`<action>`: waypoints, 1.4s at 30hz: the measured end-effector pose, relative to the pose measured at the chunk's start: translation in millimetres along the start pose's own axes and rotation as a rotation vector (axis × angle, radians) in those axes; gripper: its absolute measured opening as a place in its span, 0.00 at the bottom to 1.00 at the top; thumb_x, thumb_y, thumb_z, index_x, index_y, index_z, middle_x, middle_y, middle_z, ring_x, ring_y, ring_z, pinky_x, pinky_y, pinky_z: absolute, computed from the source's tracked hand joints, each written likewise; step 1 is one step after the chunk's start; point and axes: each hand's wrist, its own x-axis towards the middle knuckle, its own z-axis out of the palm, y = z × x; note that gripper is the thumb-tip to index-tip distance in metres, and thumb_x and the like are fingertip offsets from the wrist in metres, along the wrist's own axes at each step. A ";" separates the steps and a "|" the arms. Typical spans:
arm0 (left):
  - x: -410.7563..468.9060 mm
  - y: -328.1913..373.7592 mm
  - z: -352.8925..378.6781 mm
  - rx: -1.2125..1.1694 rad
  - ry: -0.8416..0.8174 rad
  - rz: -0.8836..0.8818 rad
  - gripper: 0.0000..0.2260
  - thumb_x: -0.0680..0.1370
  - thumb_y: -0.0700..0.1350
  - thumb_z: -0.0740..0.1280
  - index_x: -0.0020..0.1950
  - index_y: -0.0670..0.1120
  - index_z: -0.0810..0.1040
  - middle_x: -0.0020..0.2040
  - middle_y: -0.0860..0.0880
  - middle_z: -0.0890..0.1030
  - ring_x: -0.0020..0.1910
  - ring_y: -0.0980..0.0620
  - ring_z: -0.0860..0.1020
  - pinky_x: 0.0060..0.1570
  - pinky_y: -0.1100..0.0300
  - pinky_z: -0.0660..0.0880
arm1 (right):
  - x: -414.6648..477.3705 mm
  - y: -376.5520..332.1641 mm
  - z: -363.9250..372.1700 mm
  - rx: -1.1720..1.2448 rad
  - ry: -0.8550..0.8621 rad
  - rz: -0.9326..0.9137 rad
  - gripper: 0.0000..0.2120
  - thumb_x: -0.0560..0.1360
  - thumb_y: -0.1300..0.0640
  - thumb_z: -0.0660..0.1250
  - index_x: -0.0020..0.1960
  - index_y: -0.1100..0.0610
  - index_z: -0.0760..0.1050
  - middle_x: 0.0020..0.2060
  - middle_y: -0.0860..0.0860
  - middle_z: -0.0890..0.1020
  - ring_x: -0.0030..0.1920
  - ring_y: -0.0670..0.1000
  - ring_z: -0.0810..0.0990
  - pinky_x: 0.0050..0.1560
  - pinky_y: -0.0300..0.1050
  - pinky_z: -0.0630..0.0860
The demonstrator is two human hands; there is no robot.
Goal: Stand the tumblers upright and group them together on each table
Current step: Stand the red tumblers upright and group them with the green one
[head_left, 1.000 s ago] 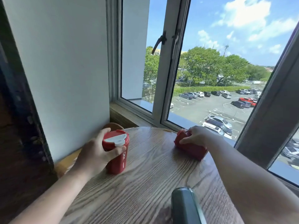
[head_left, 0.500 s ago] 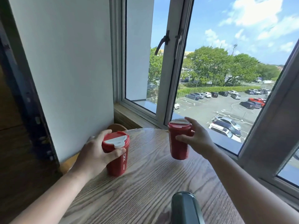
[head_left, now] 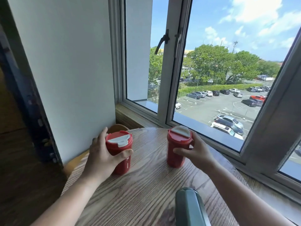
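Two red tumblers with red-and-white lids stand upright on a round wooden table [head_left: 146, 190]. My left hand [head_left: 102, 155] wraps around the left red tumbler [head_left: 120, 144] near the table's left edge. My right hand [head_left: 195, 150] grips the right red tumbler [head_left: 176, 144] from its right side, base on the tabletop. A dark green tumbler [head_left: 189, 207] lies at the near edge of the table, only its end showing, apart from both hands.
A white wall [head_left: 65, 70] stands close on the left. A closed window [head_left: 203, 70] with a wooden sill [head_left: 130, 118] runs behind and right of the table. A tan chair back [head_left: 117, 128] peeks up behind the left tumbler.
My right hand has lifted the right red tumbler from lying on its side, stood it upright and brought it left toward the other. My left hand has kept hold of its tumbler.
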 end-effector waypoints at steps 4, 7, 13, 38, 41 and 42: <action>-12.2 0.5 12.2 -0.011 0.150 0.005 0.56 0.57 0.72 0.74 0.78 0.48 0.62 0.69 0.42 0.71 0.69 0.43 0.71 0.67 0.49 0.69 | -0.4 -1.0 -8.5 0.091 -0.097 -0.010 0.41 0.60 0.52 0.85 0.71 0.48 0.74 0.61 0.49 0.86 0.64 0.51 0.83 0.70 0.59 0.75; -10.4 0.6 18.2 -0.015 0.207 0.058 0.47 0.61 0.61 0.80 0.75 0.49 0.66 0.66 0.45 0.73 0.64 0.43 0.76 0.64 0.48 0.74 | -1.4 -9.8 -14.1 0.166 -0.151 -0.025 0.37 0.66 0.55 0.82 0.73 0.53 0.73 0.65 0.51 0.84 0.68 0.52 0.81 0.71 0.53 0.73; -10.0 31.2 32.3 -0.173 -0.148 0.223 0.38 0.63 0.59 0.81 0.71 0.59 0.73 0.63 0.57 0.80 0.59 0.58 0.80 0.56 0.63 0.79 | 2.2 -14.3 -20.0 0.214 -0.137 0.001 0.33 0.66 0.54 0.79 0.69 0.58 0.77 0.61 0.55 0.86 0.64 0.54 0.83 0.70 0.52 0.77; 28.2 47.9 53.9 -0.248 -0.692 0.226 0.39 0.66 0.47 0.84 0.74 0.51 0.73 0.64 0.53 0.83 0.65 0.56 0.79 0.66 0.48 0.76 | -7.4 -22.0 -13.9 0.144 -0.095 0.103 0.34 0.68 0.49 0.79 0.72 0.54 0.75 0.62 0.53 0.86 0.63 0.53 0.84 0.69 0.58 0.77; 29.3 49.5 55.0 -0.228 -0.702 0.258 0.40 0.65 0.52 0.84 0.75 0.53 0.72 0.65 0.54 0.82 0.65 0.58 0.78 0.67 0.46 0.75 | -20.5 -36.2 -16.8 0.089 -0.096 0.141 0.35 0.67 0.41 0.77 0.71 0.47 0.75 0.61 0.51 0.85 0.60 0.50 0.85 0.64 0.50 0.79; 29.0 49.5 54.9 -0.217 -0.705 0.269 0.42 0.64 0.56 0.83 0.76 0.53 0.71 0.66 0.55 0.81 0.66 0.59 0.77 0.68 0.46 0.74 | -27.2 -42.2 -19.5 0.062 -0.085 0.154 0.34 0.66 0.38 0.77 0.69 0.44 0.76 0.62 0.50 0.85 0.60 0.50 0.85 0.62 0.51 0.79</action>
